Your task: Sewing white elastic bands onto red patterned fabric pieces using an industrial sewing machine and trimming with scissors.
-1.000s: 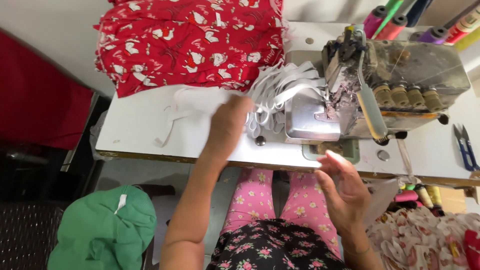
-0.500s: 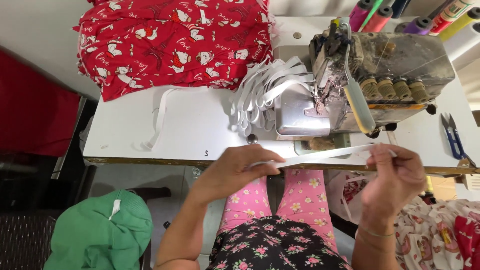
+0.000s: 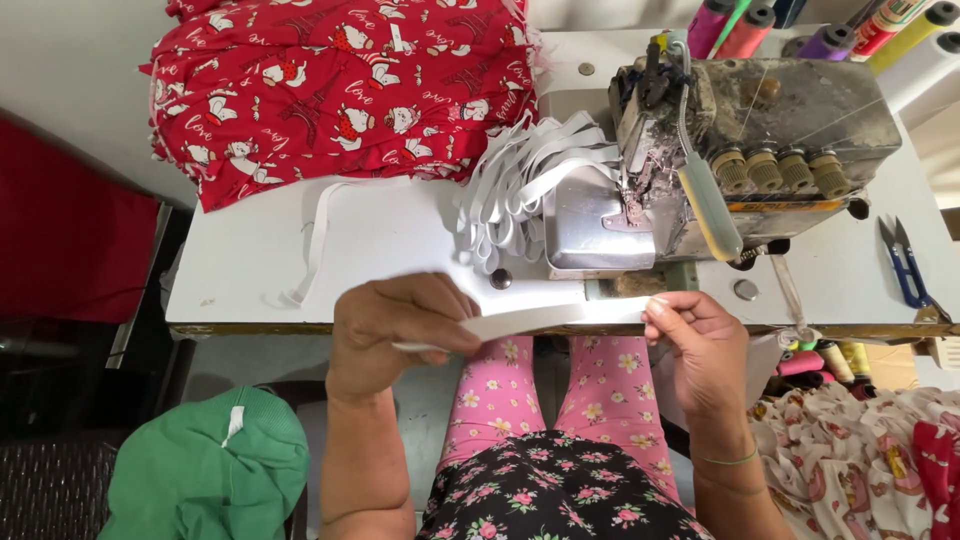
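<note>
A strip of white elastic band (image 3: 560, 319) is stretched flat between my two hands, just in front of the white table's edge (image 3: 260, 328). My left hand (image 3: 400, 325) pinches its left end and my right hand (image 3: 695, 330) pinches its right end. Behind them stands a worn grey overlock sewing machine (image 3: 760, 130) with a shiny metal bed (image 3: 590, 230). A heap of looped white elastic bands (image 3: 515, 180) lies against the machine's left side.
A stack of red printed fabric (image 3: 340, 90) fills the table's back left. Blue thread snips (image 3: 905, 265) lie at the right. Thread cones (image 3: 830, 25) stand behind the machine. A green cloth (image 3: 205, 475) lies lower left and floral fabric (image 3: 860, 450) lower right.
My left hand came back from the elastic heap with a strip. Both hands now hold it taut, slightly nearer the table edge than half a second ago.
</note>
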